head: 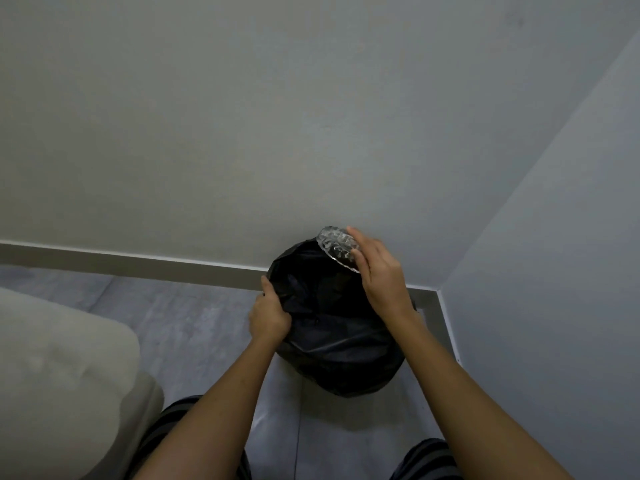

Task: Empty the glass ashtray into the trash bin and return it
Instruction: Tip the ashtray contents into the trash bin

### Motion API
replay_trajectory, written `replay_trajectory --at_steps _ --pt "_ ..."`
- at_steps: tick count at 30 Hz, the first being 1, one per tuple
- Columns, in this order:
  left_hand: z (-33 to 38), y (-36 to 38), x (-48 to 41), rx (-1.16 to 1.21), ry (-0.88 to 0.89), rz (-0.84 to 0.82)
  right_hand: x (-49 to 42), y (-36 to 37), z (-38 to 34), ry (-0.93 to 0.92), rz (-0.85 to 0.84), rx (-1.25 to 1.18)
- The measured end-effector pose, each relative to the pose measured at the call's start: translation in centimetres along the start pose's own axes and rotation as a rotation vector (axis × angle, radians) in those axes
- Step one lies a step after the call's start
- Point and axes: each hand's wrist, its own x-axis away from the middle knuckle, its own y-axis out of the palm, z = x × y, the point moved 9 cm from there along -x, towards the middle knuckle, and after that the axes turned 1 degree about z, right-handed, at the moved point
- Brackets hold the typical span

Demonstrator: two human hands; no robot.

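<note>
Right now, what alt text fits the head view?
The right hand tips a glass ashtray over a black-lined trash bin in a room corner, while the left hand grips the liner's edge.

It looked like a living room in a home. A bin lined with a black bag stood in the corner on a grey tiled floor; left of the bin was a beige cushioned sofa, and behind it plain painted walls with a skirting board.
</note>
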Motion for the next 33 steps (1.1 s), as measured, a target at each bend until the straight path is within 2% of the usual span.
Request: replay_trajectory --at_steps 12,21,24,30,33 --pt "2.7 -2.0 1.1 0.007 0.181 0.099 -0.8 -1.9 -0.8 0.030 0.038 0.012" --pt "2.2 -2.1 1.7 -0.007 0.152 0.097 -0.5 -1.3 -0.7 0.028 -0.046 0.035" --pt "2.4 -2.1 1.9 -0.013 0.158 0.097 -0.2 -1.6 -0.2 0.071 -0.009 0.001" --pt "2.9 -1.3 2.2 -0.103 0.152 0.043 0.3 -1.3 0.7 0.114 -0.001 -0.006" --pt "3.0 -1.2 2.1 -0.170 0.156 0.066 0.6 -0.6 0.9 0.109 -0.065 0.005"
